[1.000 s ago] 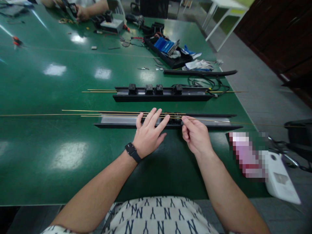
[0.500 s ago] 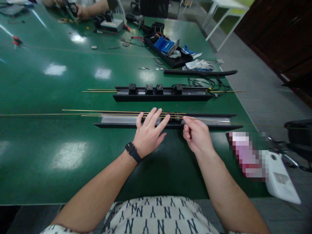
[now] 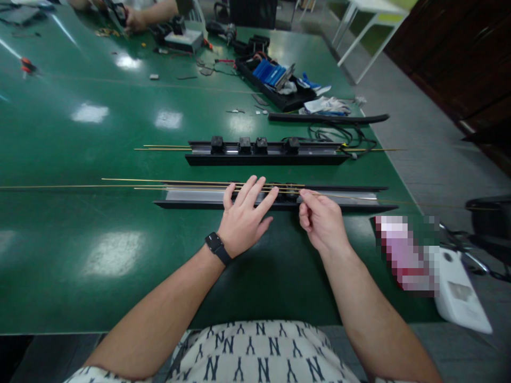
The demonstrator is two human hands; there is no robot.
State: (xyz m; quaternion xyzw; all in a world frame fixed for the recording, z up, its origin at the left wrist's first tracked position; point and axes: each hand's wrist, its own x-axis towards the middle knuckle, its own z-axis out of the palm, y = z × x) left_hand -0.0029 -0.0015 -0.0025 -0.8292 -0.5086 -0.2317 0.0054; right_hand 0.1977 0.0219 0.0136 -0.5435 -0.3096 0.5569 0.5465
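In front of me lies a long black and silver metal channel [image 3: 191, 193], with thin brass-coloured rods [image 3: 131, 181] running lengthwise over it. My left hand [image 3: 247, 218], a black watch on its wrist, lies over the channel's middle with fingers spread across the rods. Thumb and index finger of my right hand [image 3: 322, 218] pinch one thin rod [image 3: 351, 198], which runs out past the channel's right end. Dark blocks [image 3: 290, 192] sit in the channel between my hands, partly covered by the rods. What lies under my left palm is hidden.
Behind, a second channel [image 3: 267, 159] carries several black blocks and rods. Further back are a black strip [image 3: 327, 118], gloves [image 3: 326, 106] and a black tray [image 3: 275, 88] with blue items. A white device [image 3: 461, 292] lies at the right edge. Across the table, another person's hand [image 3: 136, 20] works.
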